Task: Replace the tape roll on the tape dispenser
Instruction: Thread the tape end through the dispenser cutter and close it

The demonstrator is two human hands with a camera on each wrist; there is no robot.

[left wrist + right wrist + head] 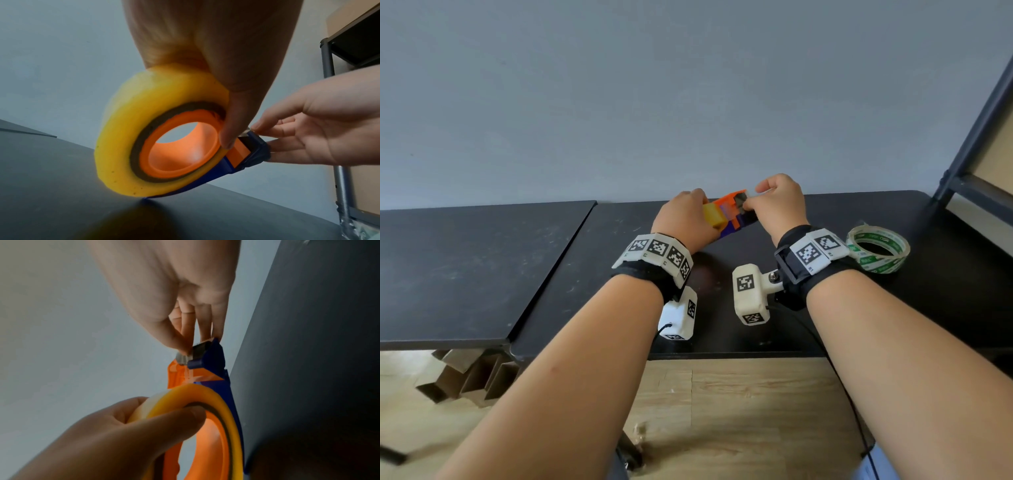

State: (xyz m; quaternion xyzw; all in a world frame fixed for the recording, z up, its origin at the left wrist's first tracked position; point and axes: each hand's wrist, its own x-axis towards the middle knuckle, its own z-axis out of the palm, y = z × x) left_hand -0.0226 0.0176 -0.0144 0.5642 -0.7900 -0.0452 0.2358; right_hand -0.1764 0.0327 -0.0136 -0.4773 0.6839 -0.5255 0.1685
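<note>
Both forearms reach forward over the black table [592, 274], wrists raised, hands meeting near its far edge. The left hand [683, 219] curls round the yellow tape roll [131, 129] seated on the orange-and-blue tape dispenser [242, 155], thumb pressed on the roll's side; the dispenser's lower edge touches the table. The right hand [779, 202] pinches the dispenser's blade end with thumb and fingertips [180, 344]. A green-printed tape roll [878, 246] lies flat at the right

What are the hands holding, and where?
Left hand grips the yellow tape roll on the dispenser; right hand pinches the dispenser's cutter end.
</note>
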